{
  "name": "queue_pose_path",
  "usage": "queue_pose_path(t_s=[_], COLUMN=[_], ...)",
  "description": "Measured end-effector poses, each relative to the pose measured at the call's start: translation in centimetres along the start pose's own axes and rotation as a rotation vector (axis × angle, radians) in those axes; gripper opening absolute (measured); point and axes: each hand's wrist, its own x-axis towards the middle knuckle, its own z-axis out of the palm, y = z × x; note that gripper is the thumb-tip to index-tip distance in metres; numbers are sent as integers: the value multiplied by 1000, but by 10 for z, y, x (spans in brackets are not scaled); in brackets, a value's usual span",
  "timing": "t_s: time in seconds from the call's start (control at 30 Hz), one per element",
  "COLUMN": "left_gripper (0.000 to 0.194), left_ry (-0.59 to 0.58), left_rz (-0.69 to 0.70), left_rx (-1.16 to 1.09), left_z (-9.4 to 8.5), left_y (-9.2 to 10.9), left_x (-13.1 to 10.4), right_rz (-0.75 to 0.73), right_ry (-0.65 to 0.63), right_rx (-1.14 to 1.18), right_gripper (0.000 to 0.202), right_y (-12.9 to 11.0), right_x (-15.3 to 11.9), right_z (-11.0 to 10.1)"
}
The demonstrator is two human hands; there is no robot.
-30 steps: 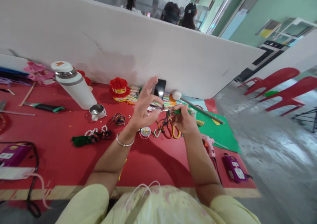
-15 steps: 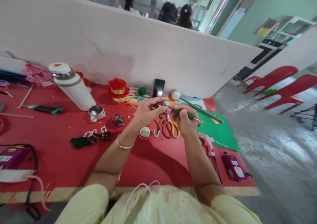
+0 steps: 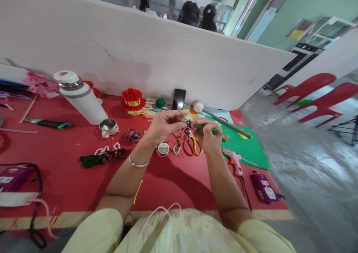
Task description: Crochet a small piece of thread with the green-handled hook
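Note:
My right hand (image 3: 209, 136) is closed round a green-handled crochet hook (image 3: 215, 131), its thin metal shaft pointing left. My left hand (image 3: 163, 126) pinches a small piece of dark multicoloured yarn (image 3: 189, 123), where the hook's tip meets it; the fingers partly hide the piece. Below the hands lie scissors (image 3: 199, 148) with red and yellow handles and a round spool (image 3: 163, 149). A multicoloured yarn ball (image 3: 132, 135) sits left of my left hand. Further left is a dark green and multicoloured yarn piece (image 3: 91, 160) with white bead loops.
A white flask (image 3: 84, 100) and a metal cup (image 3: 108, 127) stand at left, near a cutter (image 3: 53, 123). Behind the hands, a phone (image 3: 179, 98) leans on the white partition (image 3: 167, 59). A pink glue gun (image 3: 235, 160) and purple power box (image 3: 264, 187) lie at right.
The hands have shifted slightly, and the hook's tip now lies at the yarn piece between them. More of the dark yarn shows. My left forearm has moved a little left.

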Motion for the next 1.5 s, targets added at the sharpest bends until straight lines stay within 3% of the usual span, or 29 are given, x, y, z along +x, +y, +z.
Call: queue_pose_path(t_s=[0.13,0.47,0.57,0.7,0.8,0.97,1.17,1.5], left_gripper=[32,36,41,43,42,41,41,35], left_ry=[40,69,96,196,239,174,17,-13], left_rz=[65,57,46,63,63,-131,-377,-377], left_rx=[112,83,92,108,8,-310,-460,-434], left_z=[-1,6,6,13,21,19,3,-2], left_y=[1,2,1,-3,-5,1,7,14], left_x=[0,-2,-2,-4,-6,-6,-2,-1], right_rz=[10,-12,-141,-464,-694,-909,-958,-951], right_ry=[7,18,-18,-69,-46,-31,-172,-445], right_rx=[12,-19,-147,-474,-663,-604,-476,-594], right_gripper=[40,33,27,19,27,30,31,42], right_y=[2,2,-3,-2,10,20,5,-18], right_x=[-1,-2,-6,-13,-15,-7,3,15], right_z=[1,1,5,7,6,9,9,-19])
